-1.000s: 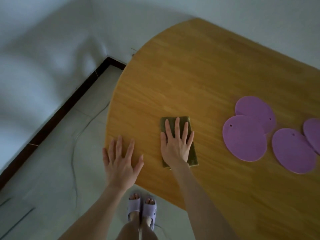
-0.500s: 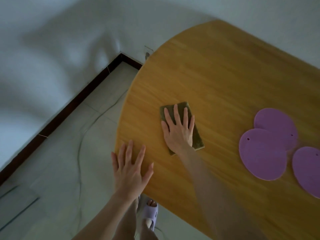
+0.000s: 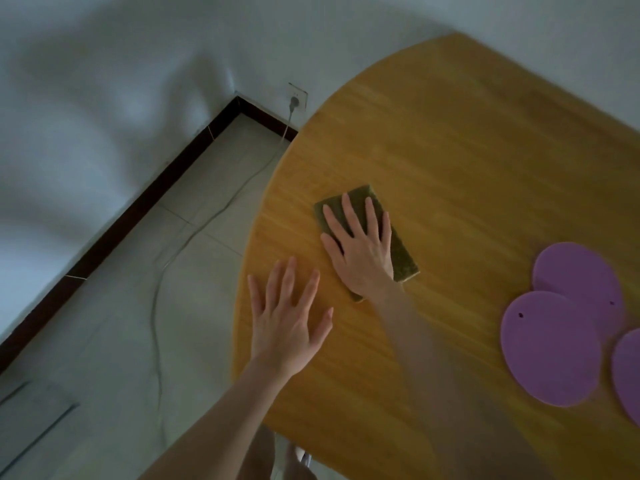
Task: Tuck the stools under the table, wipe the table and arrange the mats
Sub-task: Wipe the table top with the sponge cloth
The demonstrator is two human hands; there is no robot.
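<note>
Beneath the spread right hand (image 3: 360, 252), the cloth (image 3: 401, 254) is sliding farther up the table (image 3: 450, 133) — wiping is advancing; the spread left hand (image 3: 287, 323) is bracing alongside; mats (image 3: 550, 348) are waiting rightward.

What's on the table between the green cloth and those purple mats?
Nothing: in the head view, only bare table separates the cloth under the right hand from the mats.

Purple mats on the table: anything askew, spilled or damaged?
The front mat overlaps the rear mat, and a third mat lies close beside them, cut by the frame edge: bunched, not laid out. No spill or damage shows.
</note>
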